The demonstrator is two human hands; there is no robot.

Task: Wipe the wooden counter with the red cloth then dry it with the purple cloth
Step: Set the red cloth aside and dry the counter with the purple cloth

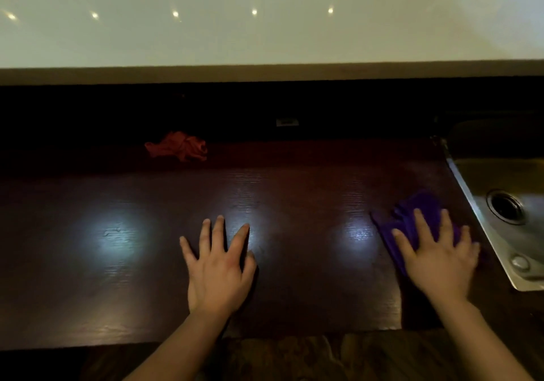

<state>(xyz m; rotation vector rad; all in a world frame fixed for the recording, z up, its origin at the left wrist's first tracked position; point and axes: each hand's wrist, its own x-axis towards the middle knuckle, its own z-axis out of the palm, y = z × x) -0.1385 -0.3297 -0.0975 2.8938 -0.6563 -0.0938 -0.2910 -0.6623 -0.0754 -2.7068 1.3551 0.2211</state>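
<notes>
head view: our right hand [438, 258] lies flat, fingers spread, pressing the purple cloth [412, 218] onto the counter [309, 209] at 4 o'clock, beside the sink [506, 233]. our left hand [219, 268] rests flat on bare wood, fingers spread, holding nothing. the red cloth [176, 146] sits crumpled at 11 o'clock

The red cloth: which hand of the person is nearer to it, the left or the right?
Left. The left hand lies flat on the wooden counter, nearer the person than the red cloth. The right hand presses the purple cloth beside the sink, farther away.
</notes>
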